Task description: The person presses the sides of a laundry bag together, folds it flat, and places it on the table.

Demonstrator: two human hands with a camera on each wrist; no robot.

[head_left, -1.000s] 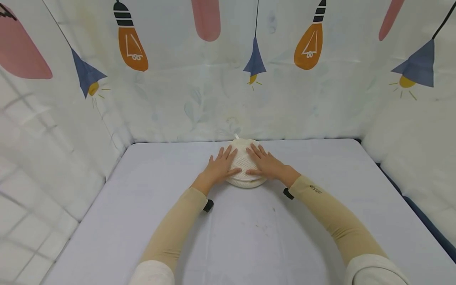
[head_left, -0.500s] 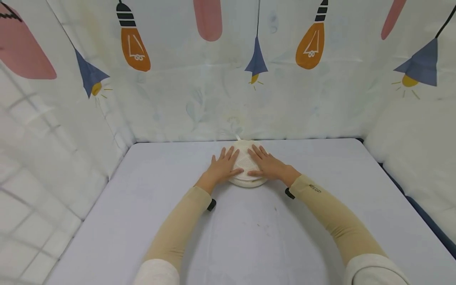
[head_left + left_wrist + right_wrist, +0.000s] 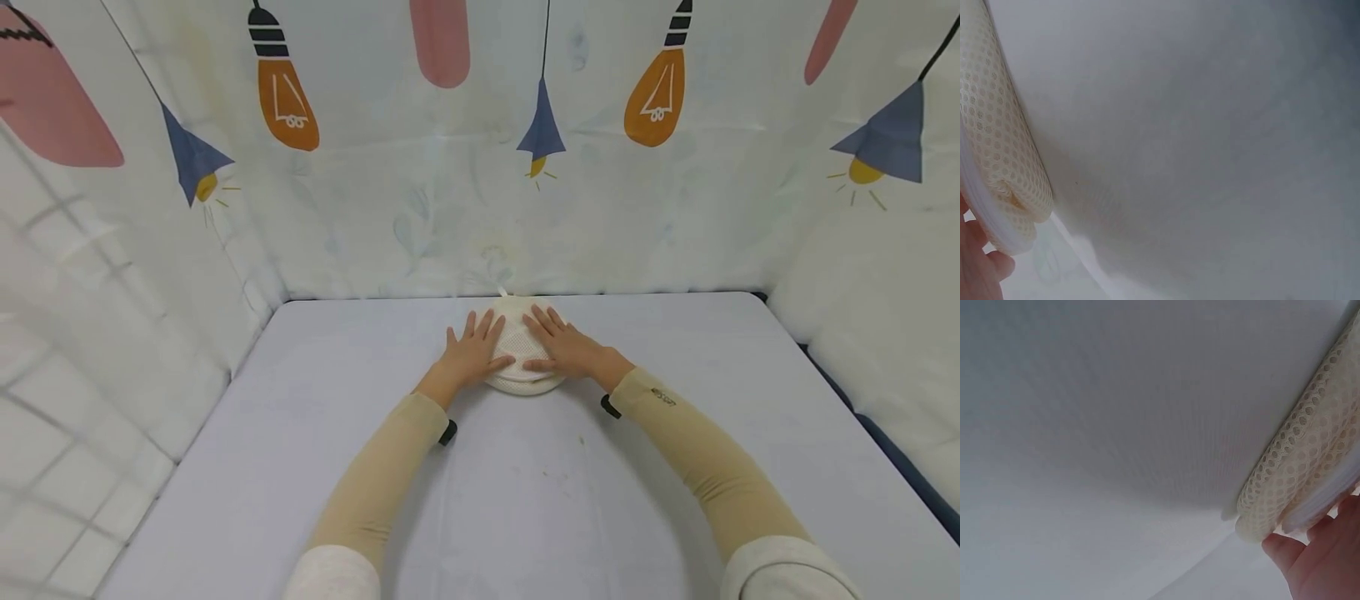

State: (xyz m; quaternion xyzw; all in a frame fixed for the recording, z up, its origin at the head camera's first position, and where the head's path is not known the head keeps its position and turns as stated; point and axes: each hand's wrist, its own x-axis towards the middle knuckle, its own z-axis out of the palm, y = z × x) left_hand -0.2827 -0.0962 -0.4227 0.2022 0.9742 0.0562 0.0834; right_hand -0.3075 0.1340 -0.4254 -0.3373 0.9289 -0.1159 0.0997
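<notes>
A round cream mesh laundry bag [image 3: 517,340] lies at the far edge of the white-covered table, with a small white tab sticking out behind it. My left hand [image 3: 467,356] rests on its left side with fingers spread. On the opposite side my right hand [image 3: 567,348] lies with straight fingers, its thumb pointing towards the left thumb. In the left wrist view the honeycomb mesh of the bag [image 3: 994,119] and a pale zip band [image 3: 985,200] show beside the fingertips. The right wrist view shows the bag's rolled edge [image 3: 1300,447] above the hand [image 3: 1329,559].
The white table cover [image 3: 510,500] has a few small dark specks on it. A printed curtain [image 3: 360,200] with lamp and bulb pictures stands right behind the table's far edge, and white fabric hangs at both sides.
Both hands stay spread on the mesh bag. The whole head view has shifted slightly to the right; the bag looks a touch lower at its far edge.
</notes>
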